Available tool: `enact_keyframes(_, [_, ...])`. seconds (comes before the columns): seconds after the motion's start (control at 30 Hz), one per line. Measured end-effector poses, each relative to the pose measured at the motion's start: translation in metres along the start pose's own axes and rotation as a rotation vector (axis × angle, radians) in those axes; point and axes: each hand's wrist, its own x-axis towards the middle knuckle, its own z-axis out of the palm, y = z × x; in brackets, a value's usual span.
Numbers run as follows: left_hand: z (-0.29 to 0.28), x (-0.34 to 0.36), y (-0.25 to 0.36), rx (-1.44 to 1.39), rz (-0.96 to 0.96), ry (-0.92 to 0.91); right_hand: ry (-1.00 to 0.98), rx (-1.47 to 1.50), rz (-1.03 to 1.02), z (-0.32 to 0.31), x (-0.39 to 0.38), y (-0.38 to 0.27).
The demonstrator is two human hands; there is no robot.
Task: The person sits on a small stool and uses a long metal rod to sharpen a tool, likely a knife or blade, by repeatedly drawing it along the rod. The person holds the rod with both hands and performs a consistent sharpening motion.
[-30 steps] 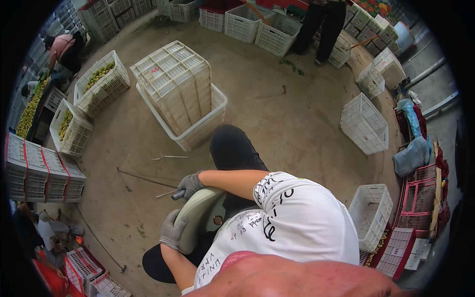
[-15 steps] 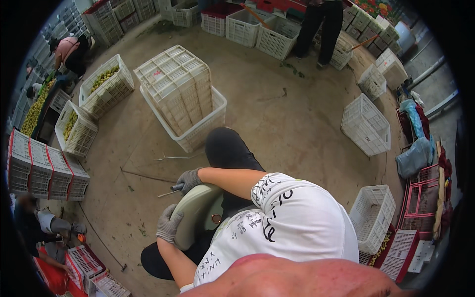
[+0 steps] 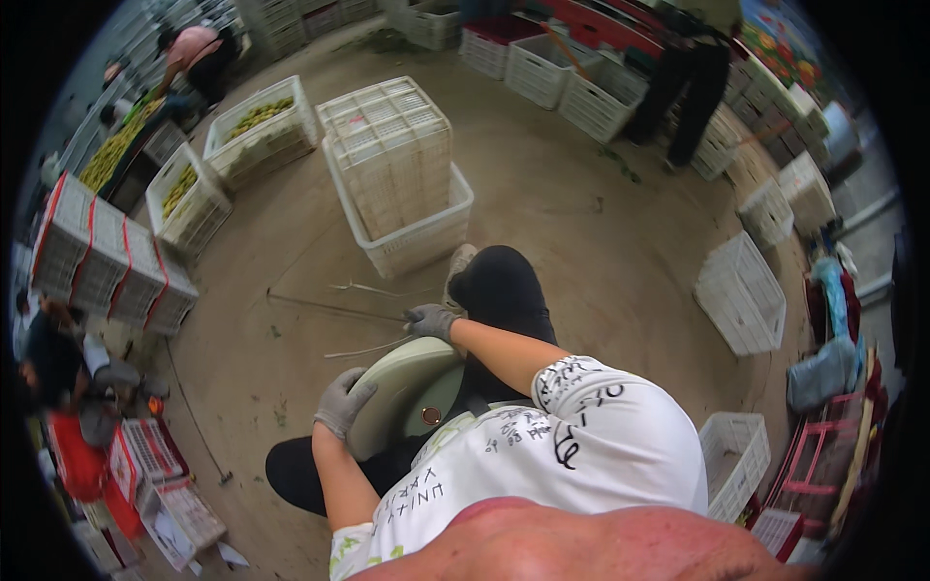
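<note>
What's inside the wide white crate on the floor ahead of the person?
At least one upturned white crate stands in the wide crate, hiding its bottom and anything nested beneath.

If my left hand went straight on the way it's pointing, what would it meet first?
Probably the thin pale strip just beyond your left hand, though depth is unclear: the strip may lie lower, so your hand could pass above it.

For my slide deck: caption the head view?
Grey-gloved left hand on a pale, round-rimmed tub, grey-gloved right hand beside it, white plastic crates beyond.
</note>
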Motion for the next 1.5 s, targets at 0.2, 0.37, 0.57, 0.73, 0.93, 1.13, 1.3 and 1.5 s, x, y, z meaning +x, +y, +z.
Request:
enact_keyframes(0.2, [0.009, -0.004, -0.006, 0.194, 0.015, 0.11, -0.064, 0.082, -0.064, 0.004, 0.005, -0.001])
enact_keyframes(0.37, [0.01, -0.004, -0.004, 0.088, -0.004, 0.052, -0.048, -0.005, -0.088, 0.006, 0.011, -0.007])
enact_keyframes(0.57, [0.018, -0.007, 0.001, 0.1, -0.013, 0.051, 0.073, 0.079, -0.073, 0.0, -0.01, 0.01])
enact_keyframes(0.73, [0.01, -0.005, -0.006, 0.101, 0.017, 0.071, 0.124, 0.218, -0.064, 0.002, -0.014, 0.024])
enact_keyframes(0.93, [0.003, -0.006, -0.009, -0.07, -0.101, 0.063, 0.014, -0.03, 0.024, 0.007, 0.009, 0.028])
enact_keyframes(1.13, [0.001, -0.002, -0.038, -0.111, -0.024, 0.054, -0.093, 0.17, 0.035, 0.011, 0.009, 0.027])
enact_keyframes(1.3, [-0.025, 0.016, -0.124, -0.038, -0.098, 0.101, 0.098, -0.181, -0.074, 0.007, 0.013, 0.03])
enact_keyframes(1.5, [-0.038, 0.013, -0.196, 0.253, -0.609, 0.432, -0.005, 0.554, -0.022, 0.021, 0.036, 0.048])
